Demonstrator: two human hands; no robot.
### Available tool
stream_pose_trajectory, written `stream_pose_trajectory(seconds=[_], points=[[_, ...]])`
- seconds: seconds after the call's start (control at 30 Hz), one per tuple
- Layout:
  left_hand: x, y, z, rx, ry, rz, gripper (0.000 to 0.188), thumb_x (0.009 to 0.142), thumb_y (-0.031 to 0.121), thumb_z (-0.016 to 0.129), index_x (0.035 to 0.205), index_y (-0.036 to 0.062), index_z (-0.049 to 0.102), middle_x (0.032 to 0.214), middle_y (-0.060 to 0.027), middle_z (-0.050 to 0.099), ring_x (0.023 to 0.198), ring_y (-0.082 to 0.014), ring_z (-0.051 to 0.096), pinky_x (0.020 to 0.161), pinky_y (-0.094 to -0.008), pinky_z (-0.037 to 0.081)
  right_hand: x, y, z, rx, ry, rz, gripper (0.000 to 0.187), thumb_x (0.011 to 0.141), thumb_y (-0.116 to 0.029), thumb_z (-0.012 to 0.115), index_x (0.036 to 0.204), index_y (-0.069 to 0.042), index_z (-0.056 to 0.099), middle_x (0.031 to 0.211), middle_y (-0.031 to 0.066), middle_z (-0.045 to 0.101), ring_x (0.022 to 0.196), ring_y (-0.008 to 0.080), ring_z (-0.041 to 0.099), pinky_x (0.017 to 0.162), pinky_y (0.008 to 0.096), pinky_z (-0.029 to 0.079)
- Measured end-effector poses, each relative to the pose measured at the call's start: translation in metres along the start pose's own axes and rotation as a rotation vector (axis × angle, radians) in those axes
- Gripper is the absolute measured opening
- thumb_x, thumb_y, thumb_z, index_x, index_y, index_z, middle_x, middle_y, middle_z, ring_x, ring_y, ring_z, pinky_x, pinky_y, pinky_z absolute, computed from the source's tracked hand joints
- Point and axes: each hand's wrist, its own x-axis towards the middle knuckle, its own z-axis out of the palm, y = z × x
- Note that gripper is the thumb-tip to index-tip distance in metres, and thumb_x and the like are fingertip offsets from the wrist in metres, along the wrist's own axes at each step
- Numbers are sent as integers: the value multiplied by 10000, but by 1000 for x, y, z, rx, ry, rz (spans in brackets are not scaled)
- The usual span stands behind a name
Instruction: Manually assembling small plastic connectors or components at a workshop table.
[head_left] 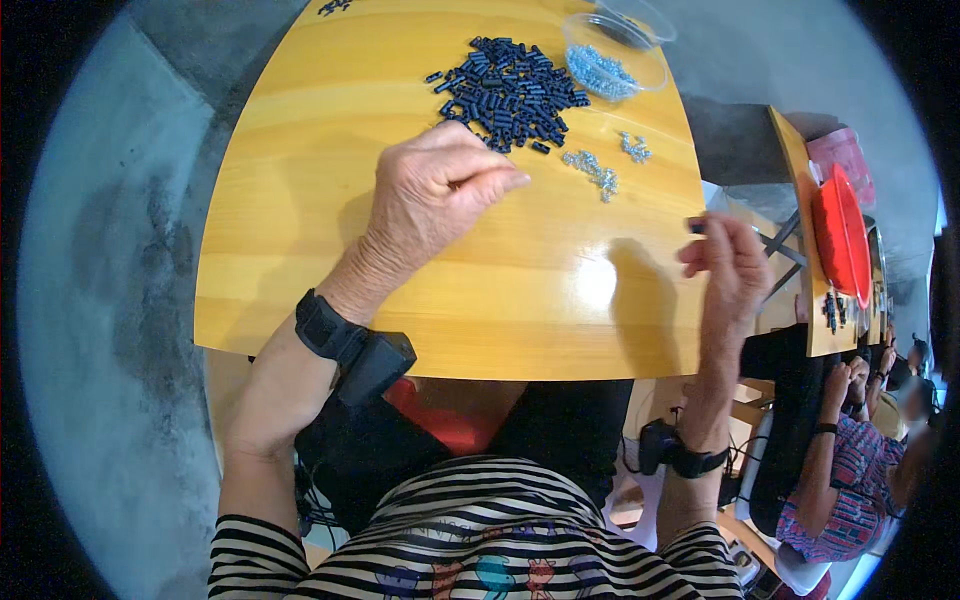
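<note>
My left hand hovers over the yellow table, just in front of a heap of small black tube-shaped pieces. Its fingers and thumb are pinched together; what they hold, if anything, is too small or hidden to make out. Out past the table's right edge, my right hand grips a small black piece between thumb and fingertips. Two little clusters of clear, shiny bits lie on the tabletop between my hands. More such bits fill a round transparent tub behind them.
The yellow table has a curved edge. A few black pieces lie at its far left. To the right stands another table with a red basin and dark parts. A co-worker in a patterned shirt sits beside it.
</note>
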Motion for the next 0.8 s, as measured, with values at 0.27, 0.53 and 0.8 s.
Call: stream_pose_trajectory(seconds=[0.27, 0.53, 0.8], points=[[8, -12, -6, 5, 152, -31, 59, 704, 51, 726, 723, 17, 683, 630, -60, 607, 557, -127, 566, 501, -238, 431, 40, 70, -117, -210, 149, -29, 164, 899, -59, 529, 1038, -3, 594, 888, 56, 629, 668, 68, 565, 543, 173, 450], [11, -16, -21, -6, 175, -135, 78, 745, 75, 705, 741, 0, 685, 594, -25, 571, 545, -74, 510, 493, -217, 384, 64, 116, -158, -744, 66, 141, 242, 891, -68, 519, 1108, 29, 561, 905, 48, 591, 756, 127, 595, 661, 234, 476], [7, -23, -26, -43, 85, -132, 85, 736, 98, 711, 741, 16, 688, 607, -39, 602, 540, -87, 537, 481, -229, 405, 44, 49, -91, -261, -57, 82, 299, 869, -68, 539, 1155, 16, 556, 1046, 97, 608, 870, 141, 594, 719, 244, 470]])
